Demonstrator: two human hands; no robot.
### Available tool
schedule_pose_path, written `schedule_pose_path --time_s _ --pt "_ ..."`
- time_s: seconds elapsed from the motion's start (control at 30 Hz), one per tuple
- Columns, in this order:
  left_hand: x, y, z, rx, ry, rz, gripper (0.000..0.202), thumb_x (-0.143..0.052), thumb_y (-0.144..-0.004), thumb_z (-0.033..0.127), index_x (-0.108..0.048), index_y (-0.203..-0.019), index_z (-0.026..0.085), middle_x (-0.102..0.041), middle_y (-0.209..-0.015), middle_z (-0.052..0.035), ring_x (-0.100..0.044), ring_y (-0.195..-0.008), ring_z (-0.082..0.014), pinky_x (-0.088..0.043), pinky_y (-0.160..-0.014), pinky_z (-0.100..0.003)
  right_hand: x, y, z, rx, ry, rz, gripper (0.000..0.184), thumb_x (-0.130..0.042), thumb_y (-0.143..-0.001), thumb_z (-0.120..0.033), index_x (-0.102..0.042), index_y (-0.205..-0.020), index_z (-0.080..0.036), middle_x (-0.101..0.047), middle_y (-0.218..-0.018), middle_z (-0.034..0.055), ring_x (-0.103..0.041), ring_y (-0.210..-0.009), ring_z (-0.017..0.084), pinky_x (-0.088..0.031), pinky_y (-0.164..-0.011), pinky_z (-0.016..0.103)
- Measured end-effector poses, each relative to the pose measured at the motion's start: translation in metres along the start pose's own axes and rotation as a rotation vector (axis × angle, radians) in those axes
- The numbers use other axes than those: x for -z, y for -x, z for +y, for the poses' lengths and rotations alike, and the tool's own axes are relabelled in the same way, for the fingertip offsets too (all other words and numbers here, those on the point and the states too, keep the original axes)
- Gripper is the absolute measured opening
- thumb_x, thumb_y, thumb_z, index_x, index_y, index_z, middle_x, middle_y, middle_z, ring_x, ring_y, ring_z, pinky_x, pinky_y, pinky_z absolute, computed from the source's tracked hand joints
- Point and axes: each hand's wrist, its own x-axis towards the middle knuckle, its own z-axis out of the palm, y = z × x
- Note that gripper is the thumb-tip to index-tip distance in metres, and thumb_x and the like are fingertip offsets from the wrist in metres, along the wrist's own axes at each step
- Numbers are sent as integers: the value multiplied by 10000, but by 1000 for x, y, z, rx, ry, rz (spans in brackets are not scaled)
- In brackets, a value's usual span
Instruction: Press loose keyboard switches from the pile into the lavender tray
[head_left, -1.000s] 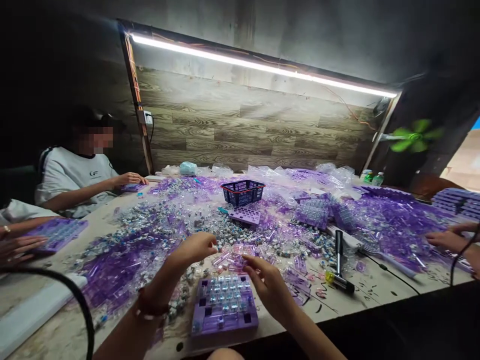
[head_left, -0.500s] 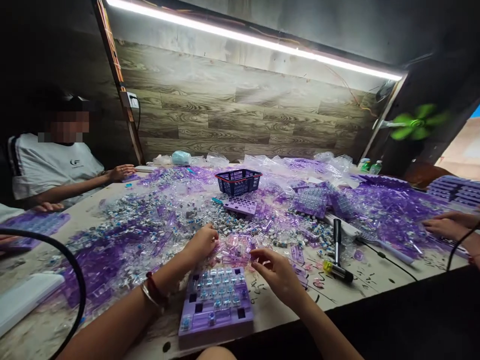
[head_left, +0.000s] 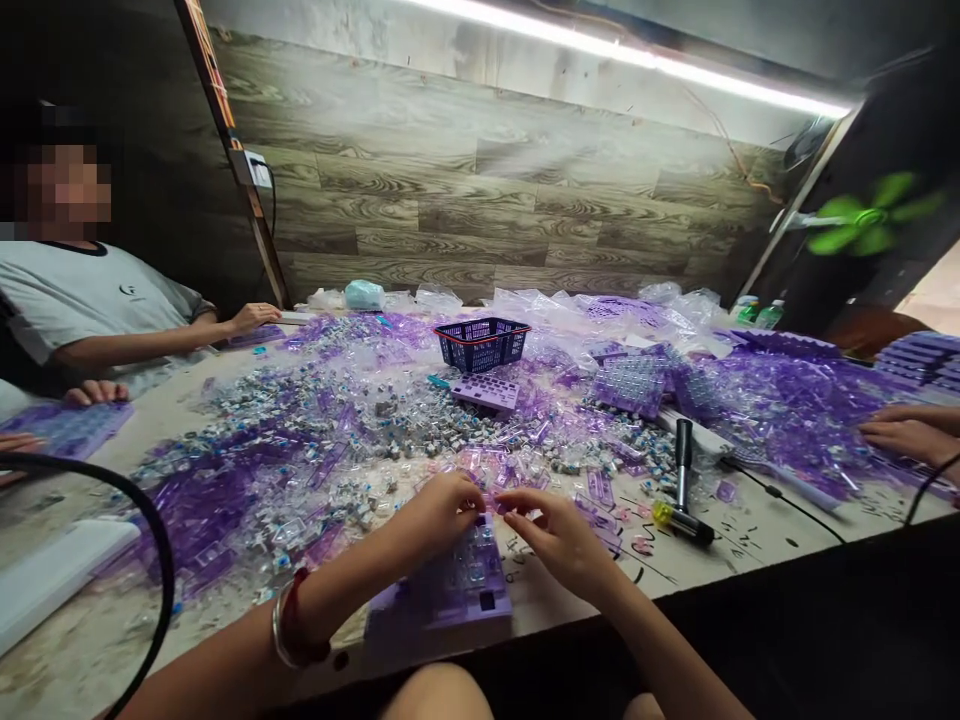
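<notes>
A purple keyboard base [head_left: 480, 607] with clear keycaps and blue switches on it lies at the table's front edge. My left hand [head_left: 448, 508] is over its upper part, hiding much of it, with the fingers curled in a pinch. Just right of the keyboard's top corner is my right hand [head_left: 553, 530], thumb and fingers drawn together. The fingertips of both hands nearly meet; something small and purplish shows there, too small to name. Beyond them spreads a heap of clear purple keycaps and small switches [head_left: 420, 425].
A dark basket [head_left: 484, 348] and a purple keyboard plate [head_left: 487, 393] stand mid-table. A black-handled hammer [head_left: 684, 490] lies right. A black cable [head_left: 159, 560] loops at left. Co-workers' hands [head_left: 255, 318] are at left, others [head_left: 904, 430] at right. A green fan [head_left: 870, 217] hangs right.
My left hand has moved right, from the heap to over the keyboard, close to my right hand. The right hand has shifted only slightly. The camera view has turned a little.
</notes>
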Motion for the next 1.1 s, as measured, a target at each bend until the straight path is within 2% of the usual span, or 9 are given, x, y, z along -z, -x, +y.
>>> schedule_pose_path --time_s 0.27,0.47,0.67,0.83,1.0,1.1 --pt "-2 0 -6 -29 62 12 216 -556 -768 90 -734 -877 146 -673 -819 -53 -609 -756 -165 -462 -720 -245 2 -2 6 -62 -102 -21 244 -571 -839 -291 -687 -1030 -195 -698 -1017 62 -638 -954 214 -498 -745 295" --pt "-4 0 -11 -48 81 29 218 -544 -812 116 -730 -922 149 -652 -852 -61 -608 -792 -168 -462 -739 -253 3 -1 4 -82 -118 -32 246 -575 -824 -317 -688 -1002 -191 -700 -1011 63 -636 -965 223 -498 -725 298" --pt "-5 0 -9 -171 76 101 230 -544 -846 135 -704 -1009 165 -605 -864 -61 -591 -786 -153 -479 -709 -247 4 0 9 -65 -147 13 255 -569 -814 -331 -672 -985 -172 -694 -1004 73 -631 -949 211 -495 -795 316" --pt "-4 0 -10 -225 137 126 95 -633 -812 172 -715 -853 147 -630 -844 -62 -605 -748 -149 -498 -686 -244 3 -1 7 -59 -95 10 237 -550 -827 -317 -675 -972 -178 -695 -984 65 -629 -930 210 -489 -792 323" --pt "-3 1 -9 -245 37 114 231 -600 -785 105 -728 -964 176 -662 -887 -74 -613 -804 -174 -479 -710 -260 2 -1 5 -63 -102 -11 253 -545 -835 -335 -674 -976 -168 -694 -982 74 -631 -922 215 -477 -807 336" --pt "-3 0 -8 -254 21 106 263 -571 -775 70 -736 -954 171 -669 -863 -75 -613 -802 -174 -467 -691 -246 2 -1 5 -70 -120 -12 261 -549 -834 -339 -670 -982 -162 -691 -986 81 -627 -934 221 -472 -814 341"
